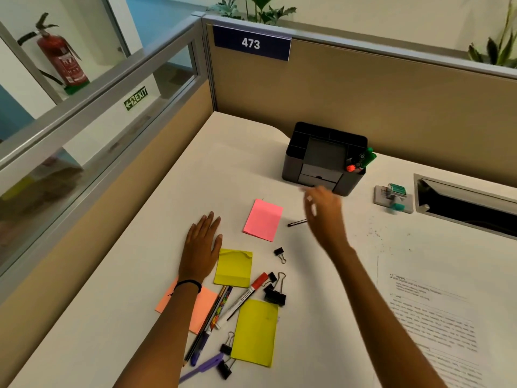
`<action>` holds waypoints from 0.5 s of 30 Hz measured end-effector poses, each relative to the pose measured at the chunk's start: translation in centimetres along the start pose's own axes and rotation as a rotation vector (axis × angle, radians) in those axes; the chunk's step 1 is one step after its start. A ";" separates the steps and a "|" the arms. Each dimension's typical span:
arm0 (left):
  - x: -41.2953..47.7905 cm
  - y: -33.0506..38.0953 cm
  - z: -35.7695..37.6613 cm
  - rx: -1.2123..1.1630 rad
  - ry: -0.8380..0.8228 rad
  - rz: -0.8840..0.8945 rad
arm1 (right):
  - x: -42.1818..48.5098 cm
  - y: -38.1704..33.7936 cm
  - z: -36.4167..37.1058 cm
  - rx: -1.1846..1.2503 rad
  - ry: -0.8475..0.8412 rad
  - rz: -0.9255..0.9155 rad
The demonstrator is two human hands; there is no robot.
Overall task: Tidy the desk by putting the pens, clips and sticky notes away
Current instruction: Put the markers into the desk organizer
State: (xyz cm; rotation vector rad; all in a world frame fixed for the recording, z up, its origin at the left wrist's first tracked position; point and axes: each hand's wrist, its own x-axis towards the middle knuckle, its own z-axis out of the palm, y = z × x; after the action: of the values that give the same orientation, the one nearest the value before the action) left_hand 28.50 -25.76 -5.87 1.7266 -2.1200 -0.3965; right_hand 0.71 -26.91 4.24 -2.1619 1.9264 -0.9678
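Our right grip (321, 211) hangs blurred in the air, fingers loosely spread and holding nothing, just in front of the black organiser (324, 158). Our left grip (202, 245) lies flat and open on the worktop (117, 331). Between them sits a pink sticky pad (263, 219) beside a thin black pen (297, 223); nearer us lie yellow pads (233, 267), a red marker (246, 295), more pens (212, 315) and binder clips (275, 295).

A tan cubicle partition (377, 88) bearing a 473 sign (251, 43) backs the white desk (140, 289); glass panel (92, 113) left.
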 end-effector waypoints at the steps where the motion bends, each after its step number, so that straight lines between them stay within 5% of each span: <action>1: 0.0 0.0 0.0 -0.002 -0.001 -0.002 | -1.3 -0.7 0.8 0.076 -0.161 -0.037; 5: -0.1 0.1 -0.1 0.001 -0.007 -0.006 | -5.3 -2.6 3.2 0.251 -0.674 -0.053; 15: 0.1 -0.2 0.1 0.024 -0.013 -0.008 | -8.3 -2.7 4.9 0.136 -0.848 -0.143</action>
State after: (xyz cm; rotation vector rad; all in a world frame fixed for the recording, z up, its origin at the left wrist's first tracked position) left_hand 28.57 -25.85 -6.04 1.7504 -2.1357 -0.3868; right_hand 5.47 -20.42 -1.64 -2.1306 1.2690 -0.1078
